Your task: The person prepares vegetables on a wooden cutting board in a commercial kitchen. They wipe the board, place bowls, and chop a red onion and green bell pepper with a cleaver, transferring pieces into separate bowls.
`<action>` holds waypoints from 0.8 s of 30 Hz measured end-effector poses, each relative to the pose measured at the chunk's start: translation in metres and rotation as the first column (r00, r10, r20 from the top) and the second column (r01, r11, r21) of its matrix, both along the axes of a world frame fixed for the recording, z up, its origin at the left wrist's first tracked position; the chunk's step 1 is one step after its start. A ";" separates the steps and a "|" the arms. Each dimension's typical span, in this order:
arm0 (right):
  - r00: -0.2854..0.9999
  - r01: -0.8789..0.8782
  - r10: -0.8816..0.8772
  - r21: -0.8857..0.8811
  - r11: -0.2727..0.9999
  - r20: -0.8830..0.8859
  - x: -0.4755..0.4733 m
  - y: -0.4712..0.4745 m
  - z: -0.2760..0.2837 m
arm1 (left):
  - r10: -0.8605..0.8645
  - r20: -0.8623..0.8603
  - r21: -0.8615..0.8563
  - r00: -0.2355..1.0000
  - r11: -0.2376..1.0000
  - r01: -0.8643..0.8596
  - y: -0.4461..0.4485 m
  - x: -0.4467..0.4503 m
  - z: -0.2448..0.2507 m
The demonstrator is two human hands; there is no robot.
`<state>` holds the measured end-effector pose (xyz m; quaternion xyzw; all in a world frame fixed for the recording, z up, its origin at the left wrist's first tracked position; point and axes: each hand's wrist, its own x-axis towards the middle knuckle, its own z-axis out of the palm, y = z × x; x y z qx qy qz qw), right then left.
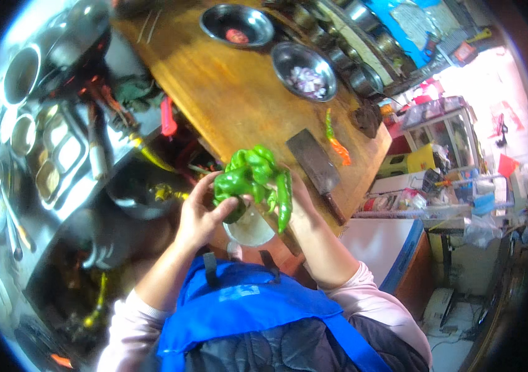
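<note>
A bunch of glossy green peppers [254,169] is held between both hands, over the near edge of a wooden table. My left hand [203,209] grips the peppers from the left, its thumb across a darker one. On the other side my right hand [297,197] supports them, partly hidden behind a long green pepper. Below the peppers a pale round container [251,229] shows in part. A cleaver [313,160] lies flat on the table to the right, and beyond it are a green chili [328,123] and an orange one [340,152].
Chopped onion [308,81] fills part of a metal bowl [287,60]; another metal bowl [261,23] holds a red piece. The wooden table [208,93] runs away from me. Woks and burners stand at left, a white-topped chest [375,246] at right.
</note>
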<state>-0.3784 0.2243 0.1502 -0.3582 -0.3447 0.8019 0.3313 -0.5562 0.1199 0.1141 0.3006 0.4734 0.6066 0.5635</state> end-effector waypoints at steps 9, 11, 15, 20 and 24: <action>0.803 -0.066 -0.074 0.211 0.975 0.591 -0.003 0.140 -0.031 | -0.056 0.574 -0.170 0.817 0.968 0.186 0.013 -0.016 0.000; 0.706 -0.080 -0.131 0.262 0.962 0.696 -0.010 0.167 -0.035 | -0.019 0.618 -0.245 0.786 0.945 0.215 0.011 -0.020 -0.004; 0.502 -0.123 -0.240 0.343 0.931 0.831 0.002 0.205 -0.030 | 0.005 0.677 -0.299 0.736 0.916 0.269 -0.005 -0.029 -0.016; 0.372 -0.279 -0.348 0.462 0.842 0.860 0.029 0.223 -0.036 | 0.094 0.670 -0.385 0.737 0.892 0.236 -0.026 -0.030 -0.028; 0.266 -0.364 -0.663 0.710 0.603 0.700 0.056 0.190 -0.035 | 0.099 0.682 -0.377 0.724 0.897 0.232 -0.027 -0.027 -0.026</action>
